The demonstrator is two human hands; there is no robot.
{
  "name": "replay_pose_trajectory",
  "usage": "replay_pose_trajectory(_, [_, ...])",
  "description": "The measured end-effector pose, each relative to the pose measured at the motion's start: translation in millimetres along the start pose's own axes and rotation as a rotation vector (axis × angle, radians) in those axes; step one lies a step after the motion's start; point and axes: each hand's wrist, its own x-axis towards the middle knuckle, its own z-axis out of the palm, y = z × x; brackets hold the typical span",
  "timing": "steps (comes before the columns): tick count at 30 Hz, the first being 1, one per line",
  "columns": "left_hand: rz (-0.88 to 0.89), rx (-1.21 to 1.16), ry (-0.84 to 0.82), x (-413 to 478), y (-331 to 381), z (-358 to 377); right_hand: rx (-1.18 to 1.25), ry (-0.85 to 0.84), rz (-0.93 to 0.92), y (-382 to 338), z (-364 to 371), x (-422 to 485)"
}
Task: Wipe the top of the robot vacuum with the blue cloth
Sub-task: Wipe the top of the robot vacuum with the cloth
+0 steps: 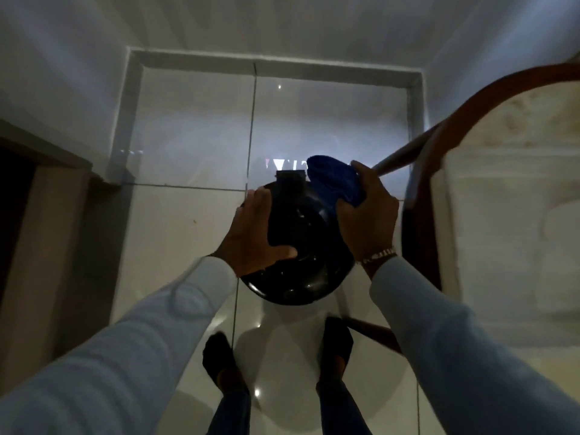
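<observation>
A round, glossy black robot vacuum (301,271) is held up above the tiled floor in front of me. My left hand (254,237) grips its left edge, with the thumb lying across the top. My right hand (367,215) is closed on a bunched blue cloth (332,180) and presses it against the vacuum's upper right rim. A bracelet shows on the right wrist. Both arms are in pale long sleeves. The room is dim.
A chair (508,183) with a dark wooden frame and a pale cushion stands close on the right. Its leg runs behind my right hand. A door frame (47,215) is at the left. The white wall is ahead, and my feet (339,340) stand on the glossy tiles.
</observation>
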Motion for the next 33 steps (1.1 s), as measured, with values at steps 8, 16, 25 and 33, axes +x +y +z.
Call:
replay_pose_trajectory(8, [0.137, 0.508, -0.179, 25, -67, 56, -0.302, -0.45, -0.378, 88, 60, -10])
replay_pose_trajectory(16, [0.22, 0.478, -0.126, 36, -86, 57, -0.675, -0.361, -0.372, 111, 95, -10])
replay_pose_trajectory(25, [0.22, 0.483, -0.142, 36, -86, 55, -0.662, -0.235, -0.219, 126, 98, -58])
replay_pose_trajectory(33, [0.208, 0.444, -0.136, 38, -88, 56, -0.729, -0.198, -0.169, 120, 115, -41])
